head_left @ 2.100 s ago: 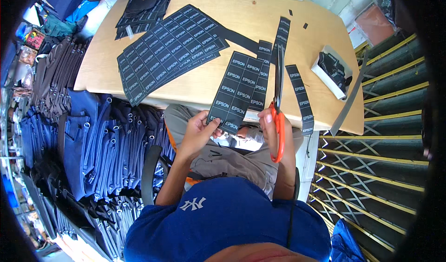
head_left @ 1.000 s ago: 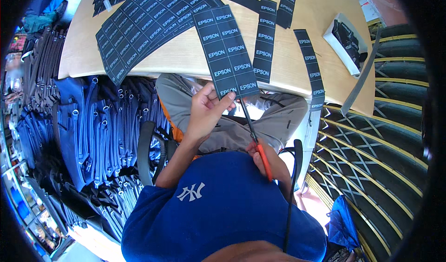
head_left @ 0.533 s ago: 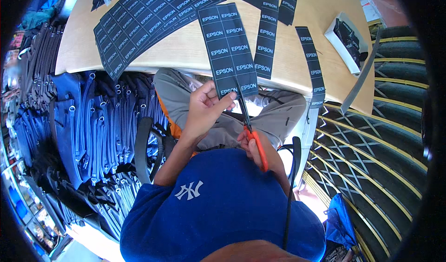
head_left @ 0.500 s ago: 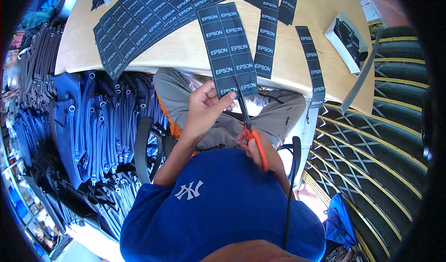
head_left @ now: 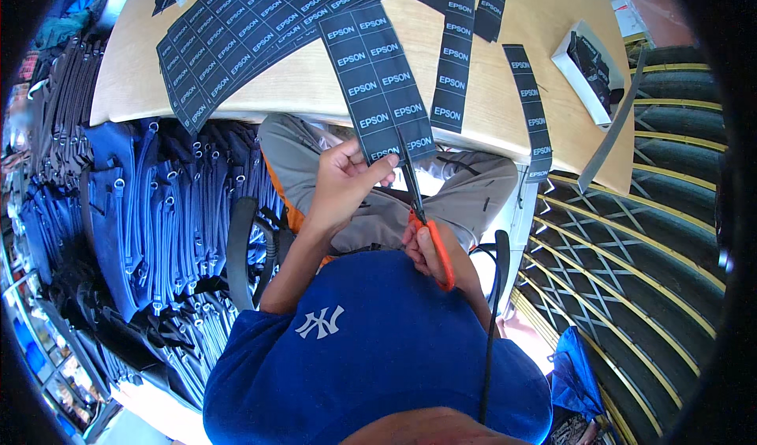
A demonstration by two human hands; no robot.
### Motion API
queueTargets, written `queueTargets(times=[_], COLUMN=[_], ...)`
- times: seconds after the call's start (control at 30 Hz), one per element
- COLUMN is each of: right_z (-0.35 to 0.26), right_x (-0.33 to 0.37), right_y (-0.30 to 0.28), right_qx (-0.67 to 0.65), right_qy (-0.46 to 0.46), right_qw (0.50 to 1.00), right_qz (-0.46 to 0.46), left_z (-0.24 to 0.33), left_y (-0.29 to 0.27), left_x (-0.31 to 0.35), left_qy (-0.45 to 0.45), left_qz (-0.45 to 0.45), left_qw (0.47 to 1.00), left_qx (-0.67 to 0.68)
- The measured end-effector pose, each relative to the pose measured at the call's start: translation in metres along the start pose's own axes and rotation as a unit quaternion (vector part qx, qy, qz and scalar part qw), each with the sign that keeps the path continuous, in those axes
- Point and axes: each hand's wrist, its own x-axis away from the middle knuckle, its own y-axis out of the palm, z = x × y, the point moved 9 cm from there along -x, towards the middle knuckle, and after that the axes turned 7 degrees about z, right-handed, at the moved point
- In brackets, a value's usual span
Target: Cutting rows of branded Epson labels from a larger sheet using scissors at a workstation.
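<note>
My left hand (head_left: pixel 351 178) pinches the near edge of a black label strip (head_left: pixel 377 78), two columns wide with pale printing in a grid. The far end of this strip reaches over the table's near edge. My right hand (head_left: pixel 426 248) is closed round the orange handles of a pair of scissors (head_left: pixel 441 259). Their dark blades lie over the near end of the strip, along the line between its two columns, close to my left fingertips.
Large printed label sheets (head_left: pixel 252 39) cover the table's (head_left: pixel 292 90) far left. Single-column strips (head_left: pixel 453 58) lie to the right, another strip (head_left: pixel 530 114) overhanging the edge. A white box (head_left: pixel 587 74) holds small dark pieces. Blue straps with metal rings (head_left: pixel 142 208) hang at left.
The far end of the strip has swung slightly left. Its cut line has shifted a little against the scissor blades; both hands have barely moved.
</note>
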Motion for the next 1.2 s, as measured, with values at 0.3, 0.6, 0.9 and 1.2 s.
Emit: queueTargets(times=[0.3, 0.6, 0.9, 1.2], right_z=[0.004, 0.003, 0.012, -0.003], right_x=[0.004, 0.008, 0.006, 0.003], right_y=[-0.001, 0.0, 0.0, 0.004], right_qx=[0.02, 0.016, 0.01, 0.083], right_qy=[0.064, 0.106, 0.094, -0.066], right_qw=[0.998, 0.993, 0.995, 0.994], right_qz=[0.021, 0.038, 0.024, 0.021], left_z=[-0.004, 0.001, 0.004, 0.003], left_y=[-0.003, -0.001, -0.009, 0.001], left_x=[-0.003, -0.004, -0.013, -0.009], left_qy=[-0.013, -0.017, 0.06, 0.086], left_qz=[-0.002, 0.001, 0.068, 0.045], left_qw=[1.0, 1.0, 0.994, 0.994], left_qx=[-0.012, -0.016, -0.054, -0.053])
